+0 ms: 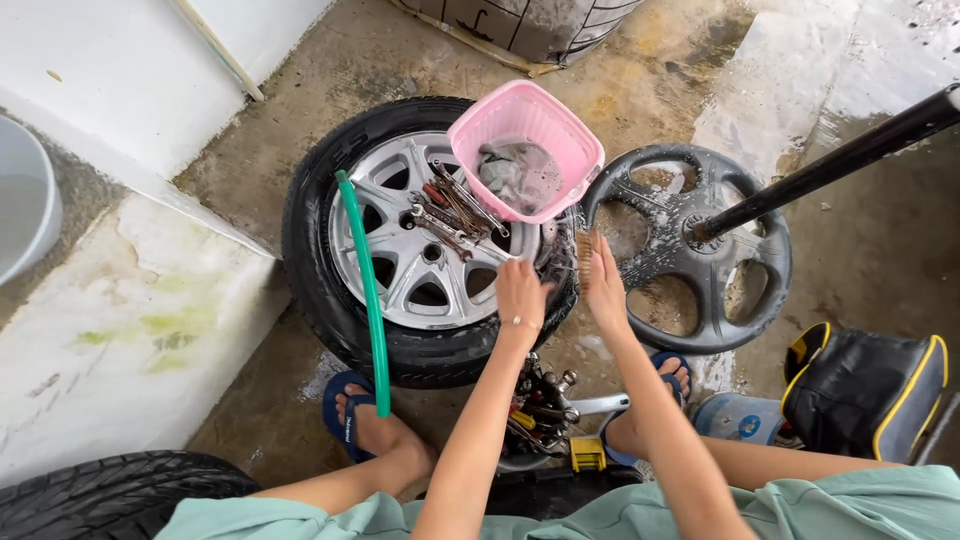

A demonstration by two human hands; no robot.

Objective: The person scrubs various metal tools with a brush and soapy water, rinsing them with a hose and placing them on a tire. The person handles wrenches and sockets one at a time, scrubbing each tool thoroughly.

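Note:
My right hand (603, 285) grips a small scrubbing brush (583, 247), bristles up, over the gap between the tyre and the black wheel cover (700, 320). Just to its left, my left hand (521, 292) rests by the tyre's right edge with its fingers curled away from the camera; what they hold is hidden. Water droplets spray between the two hands. A pink plastic basket (560, 130) with water and a grey cloth (512, 172) sits on the silver alloy wheel (400, 270). Several wrenches (450, 212) lie on the rim beside it.
A green hose (366, 290) crosses the black tyre (312, 270). A black pole (840, 160) stands in the wheel cover's hub. Loose tools (541, 412) lie between my blue sandals. A black-and-yellow bag (865, 392) sits right, another tyre (100, 495) bottom left, a grey bucket (22, 205) far left.

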